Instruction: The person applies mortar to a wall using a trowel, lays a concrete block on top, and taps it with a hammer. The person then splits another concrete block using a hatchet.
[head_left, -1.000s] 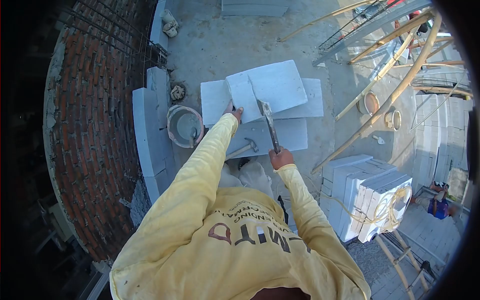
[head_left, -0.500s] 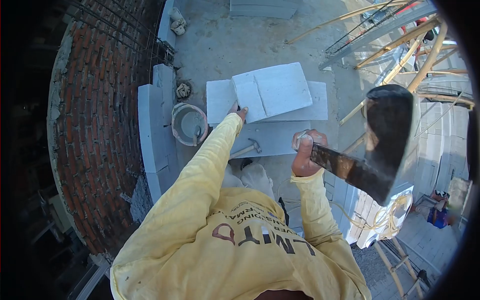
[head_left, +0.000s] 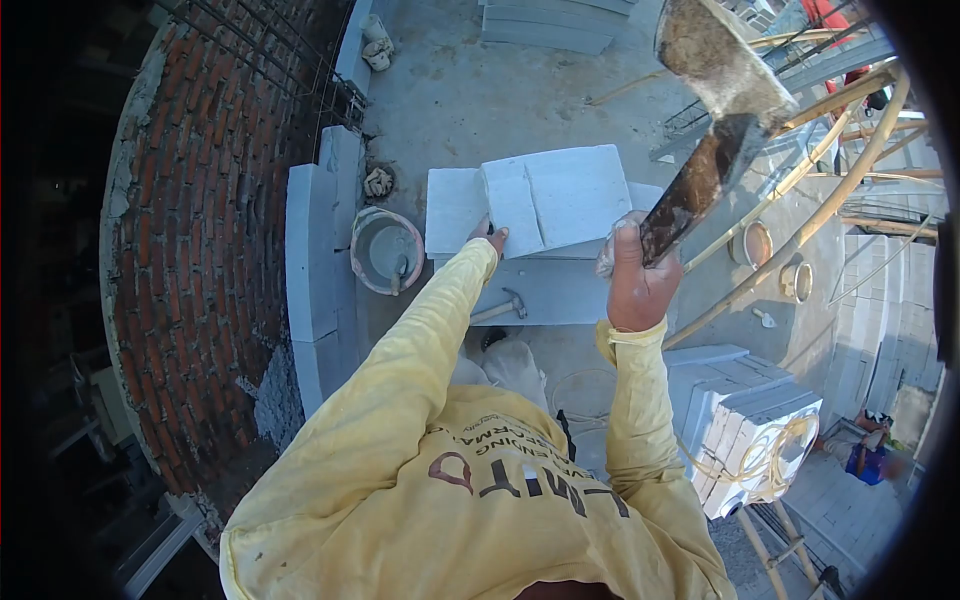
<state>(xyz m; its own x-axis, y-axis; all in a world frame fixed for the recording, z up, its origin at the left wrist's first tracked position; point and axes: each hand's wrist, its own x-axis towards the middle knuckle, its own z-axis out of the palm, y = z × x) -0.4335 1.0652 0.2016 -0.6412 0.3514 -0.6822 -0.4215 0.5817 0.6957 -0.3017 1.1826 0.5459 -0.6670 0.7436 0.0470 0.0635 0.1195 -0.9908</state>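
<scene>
A white block with a groove across it lies tilted on another white block. My left hand grips the grooved block at its near left corner. Raised to the right of the blocks, my right hand is closed round the handle of a broad-bladed hatchet, whose blade points up and away. A hammer rests on a lower white block close to my feet.
Left of the blocks stands a bucket with a tool inside, beside a low white block wall. A brick wall runs along the left. At right are bamboo poles, stacked blocks with a coiled hose, and two round containers.
The hatchet has come up off the grooved block, swung out to the right, and now points upward in my right hand. My left hand has stayed on the block.
</scene>
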